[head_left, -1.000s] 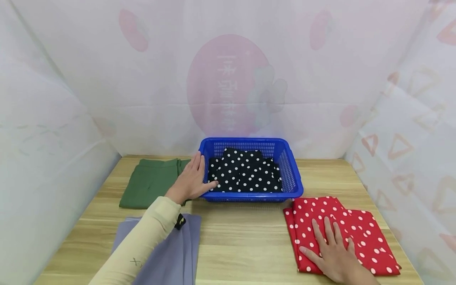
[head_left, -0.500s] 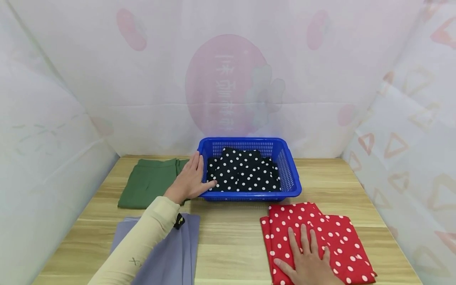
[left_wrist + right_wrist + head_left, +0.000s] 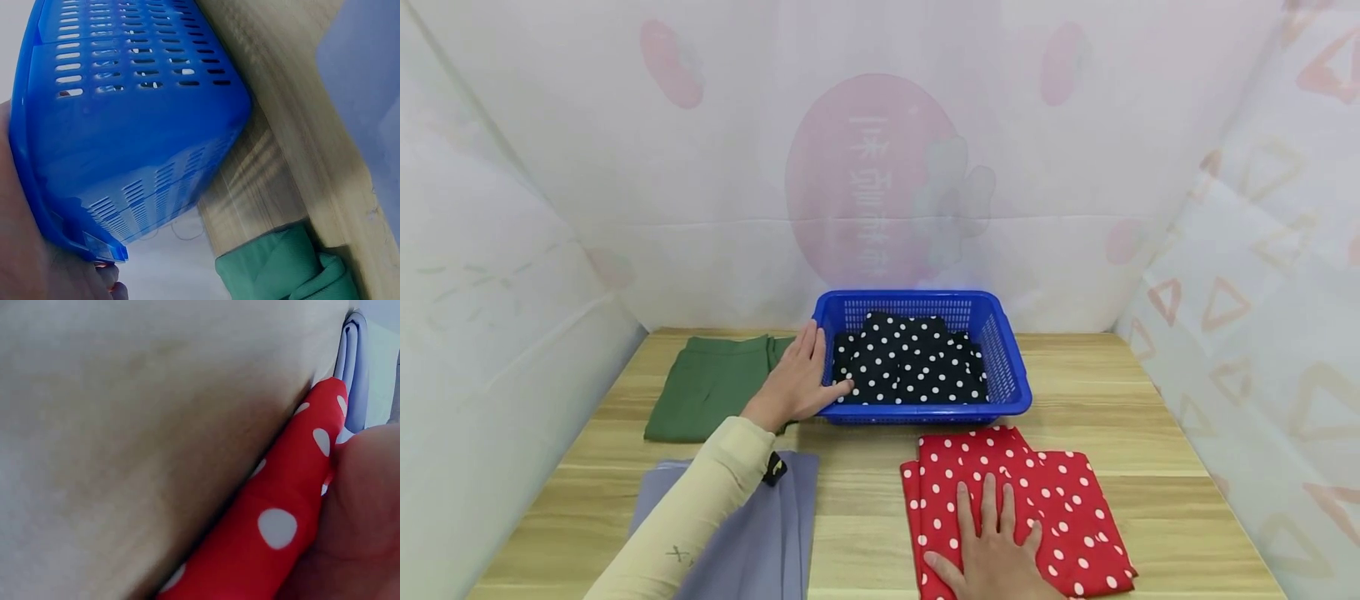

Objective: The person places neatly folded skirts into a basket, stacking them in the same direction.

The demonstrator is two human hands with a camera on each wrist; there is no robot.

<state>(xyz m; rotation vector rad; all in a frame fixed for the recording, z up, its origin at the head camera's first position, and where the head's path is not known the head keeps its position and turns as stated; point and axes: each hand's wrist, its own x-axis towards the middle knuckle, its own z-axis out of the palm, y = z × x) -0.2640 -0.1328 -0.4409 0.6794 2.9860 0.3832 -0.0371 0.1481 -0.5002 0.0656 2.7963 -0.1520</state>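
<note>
Pale hangings (image 3: 715,183) close off the far side and both flanks of the light wooden tabletop (image 3: 857,525), and from my remote seat I can make out a faded pink circle (image 3: 835,192) printed on the back one. Reading across from the left, I first pick up a folded green cloth (image 3: 711,392) toward the rear, its right end partly hidden behind the person's hand. Nearer the head camera lies a lavender cloth (image 3: 767,533), with a cream sleeve (image 3: 700,500) crossing over it and a small black piece (image 3: 775,468) showing by the cuff.

That sleeve leads me to the left hand (image 3: 797,379), which rests on the left rim of the blue basket (image 3: 925,411). Its fingers lie straight and close together, the thumb stretched apart over the near corner; my left wrist view shows the palm against the rim. Upright near the back hanging, the basket contains a black cloth (image 3: 917,358) with white dots.

Farther right, just in front of the basket's right half and reaching past it, lies a folded red cloth (image 3: 1060,500) with white dots. On it rests the right hand (image 3: 1000,558), fingers straight and spread, thumb out to the side. My right wrist view gives me the cloth's thick folded edge beneath the palm.
</note>
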